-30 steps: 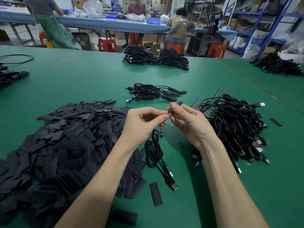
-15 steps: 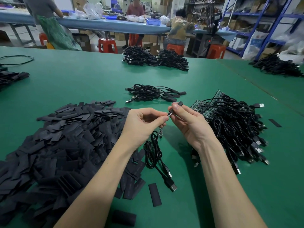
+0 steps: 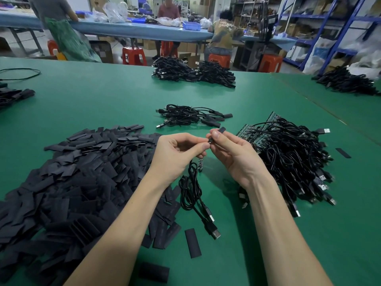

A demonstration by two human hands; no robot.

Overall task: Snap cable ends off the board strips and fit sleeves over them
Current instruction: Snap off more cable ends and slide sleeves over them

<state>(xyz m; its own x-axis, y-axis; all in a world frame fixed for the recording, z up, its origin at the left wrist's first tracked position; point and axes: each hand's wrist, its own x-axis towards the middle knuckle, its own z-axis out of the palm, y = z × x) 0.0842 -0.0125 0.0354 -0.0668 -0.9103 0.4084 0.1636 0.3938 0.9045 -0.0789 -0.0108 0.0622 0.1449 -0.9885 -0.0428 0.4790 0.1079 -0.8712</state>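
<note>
Green table (image 3: 103, 104), left hand (image 3: 177, 155) pinching cable (image 3: 190, 193), right hand (image 3: 231, 151) pinching black sleeve (image 3: 221, 130), sleeve pile (image 3: 72, 182) left

A long blue table (image 3: 144, 30) is seen at the back, w/ a blue bin (image 3: 191, 25) and plastic bags (image 3: 112, 12) laid on it. Red stools (image 3: 134, 55) are placed beside it (one is occupied). Blue shelving (image 3: 329, 23) is seen at right.

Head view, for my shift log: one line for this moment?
left hand pinches cable | right hand holds sleeve | sleeve going on
</note>
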